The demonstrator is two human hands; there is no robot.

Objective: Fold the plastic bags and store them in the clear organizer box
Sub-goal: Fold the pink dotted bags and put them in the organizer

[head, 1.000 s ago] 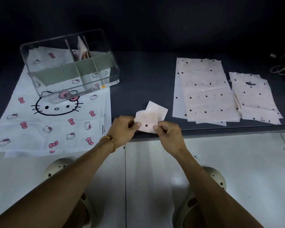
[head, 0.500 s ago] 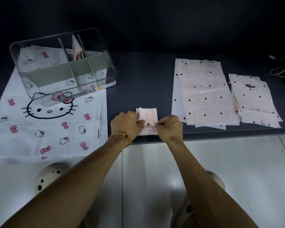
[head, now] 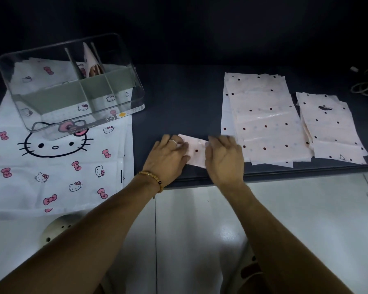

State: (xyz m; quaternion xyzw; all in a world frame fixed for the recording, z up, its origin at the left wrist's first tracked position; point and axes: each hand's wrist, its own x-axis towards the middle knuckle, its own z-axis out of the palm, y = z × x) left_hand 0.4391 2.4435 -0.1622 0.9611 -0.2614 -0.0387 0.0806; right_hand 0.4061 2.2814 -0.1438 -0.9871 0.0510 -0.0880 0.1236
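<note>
Head view, left hand: the left hand lies flat, fingers straight and together, pressing the left edge of a small folded pale-pink plastic bag with dark dots.
Head view, right hand: the right hand is spread flat too, palm down on the bag's right edge; its fingertips are a little blurred, so I cannot tell whether they reach the stack beyond.
Wrist and finger: a beaded bracelet on the left wrist, a thin ring on one left finger.
Folded bag: a small rectangle, one dark dot showing between the hands, flat on the dark grey tabletop near its front edge.
To the right: a tall stack of flat pink dotted bags just beside the right hand, and a smaller stack of dotted bags with a cut-out handle further right.
To the left: a clear plastic organizer box with grey dividers, well apart from the hands, sits on a large white bag printed with cartoon cats and pink bows; a folded pink bag stands upright in one rear compartment.
</note>
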